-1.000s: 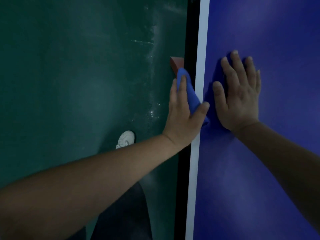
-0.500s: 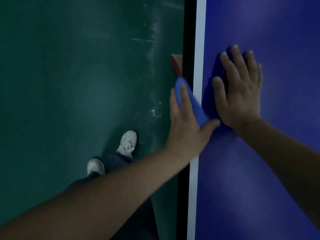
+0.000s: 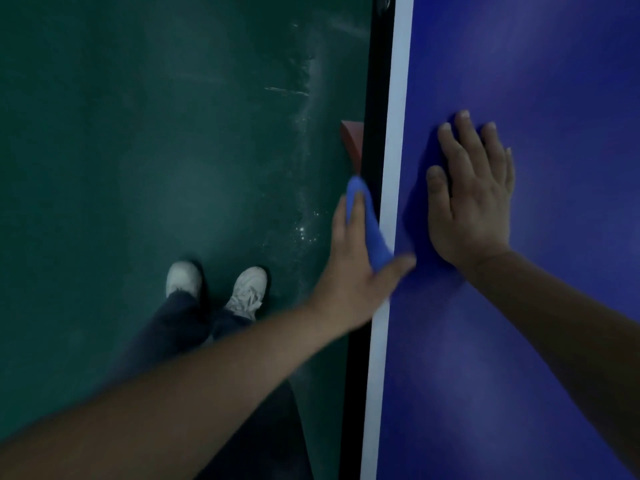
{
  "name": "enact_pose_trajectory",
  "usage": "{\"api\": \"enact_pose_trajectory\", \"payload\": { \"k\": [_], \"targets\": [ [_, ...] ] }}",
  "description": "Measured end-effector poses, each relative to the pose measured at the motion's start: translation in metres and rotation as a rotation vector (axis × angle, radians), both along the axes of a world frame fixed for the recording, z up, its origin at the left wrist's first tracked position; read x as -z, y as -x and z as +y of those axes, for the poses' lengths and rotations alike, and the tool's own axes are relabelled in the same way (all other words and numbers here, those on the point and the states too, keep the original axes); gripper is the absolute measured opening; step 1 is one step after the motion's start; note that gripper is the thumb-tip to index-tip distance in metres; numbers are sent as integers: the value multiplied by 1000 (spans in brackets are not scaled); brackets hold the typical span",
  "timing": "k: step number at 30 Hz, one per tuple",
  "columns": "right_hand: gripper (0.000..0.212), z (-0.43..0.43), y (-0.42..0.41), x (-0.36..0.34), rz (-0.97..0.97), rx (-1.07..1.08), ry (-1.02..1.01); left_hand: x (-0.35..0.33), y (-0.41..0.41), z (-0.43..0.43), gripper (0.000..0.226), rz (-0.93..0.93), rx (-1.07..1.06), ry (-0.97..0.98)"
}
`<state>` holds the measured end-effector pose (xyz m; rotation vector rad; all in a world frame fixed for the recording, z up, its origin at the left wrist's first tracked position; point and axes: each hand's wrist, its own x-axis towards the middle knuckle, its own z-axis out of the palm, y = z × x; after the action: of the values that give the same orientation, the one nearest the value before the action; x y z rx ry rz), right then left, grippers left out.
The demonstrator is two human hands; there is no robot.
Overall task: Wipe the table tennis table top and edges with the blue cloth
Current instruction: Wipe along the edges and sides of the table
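Note:
The blue table tennis table top point(image 3: 554, 81) fills the right side, with a white line point(image 3: 398, 98) along its left rim and a black side edge point(image 3: 372, 81) below it. A blue cloth point(image 3: 372, 233) is folded over that edge. My left hand point(image 3: 356, 271) grips the cloth, fingers on the outer side of the edge and thumb on the top surface. My right hand point(image 3: 474, 202) lies flat on the table top just right of the white line, fingers straight and spread, holding nothing.
A dark green floor point(image 3: 138, 133) with pale scuff marks lies to the left. My two white shoes point(image 3: 216, 285) stand on it near the table. A reddish block point(image 3: 353, 140) sticks out from under the table edge, just beyond the cloth.
My left hand has slid the cloth along the edge toward me, away from the reddish block. My right hand has stayed flat on the top. Both shoes have come into view.

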<state>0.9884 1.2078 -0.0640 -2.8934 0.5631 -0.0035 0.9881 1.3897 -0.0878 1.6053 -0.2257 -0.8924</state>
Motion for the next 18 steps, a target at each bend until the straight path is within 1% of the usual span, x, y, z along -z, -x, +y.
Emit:
{"api": "enact_pose_trajectory", "payload": {
  "k": [3, 5, 7, 11, 13, 15, 18],
  "targets": [
    [53, 0, 0, -2, 8, 7, -10, 1, -76, -40, 98, -78, -71, -69],
    [54, 1, -1, -3, 16, 14, -14, -3, -99, -53, 95, -103, -117, -70],
    [54, 1, -2, -3, 14, 4, -6, -4, -83, -47, 94, -111, -124, -61],
    [52, 1, -1, -3, -9, -6, 19, -9, 10, 0, 90, -99, -75, 41],
    [52, 1, 0, -2, -9, 0, 13, -6, 32, 9, 89, -83, -46, 45],
    [52, 1, -1, -2, -10, 1, 9, -3, 26, 5, 91, -73, -12, 22],
    [54, 2, -2, -3, -2, -6, 12, 0, -18, -14, 94, -105, 2, 20]
  ]
}}
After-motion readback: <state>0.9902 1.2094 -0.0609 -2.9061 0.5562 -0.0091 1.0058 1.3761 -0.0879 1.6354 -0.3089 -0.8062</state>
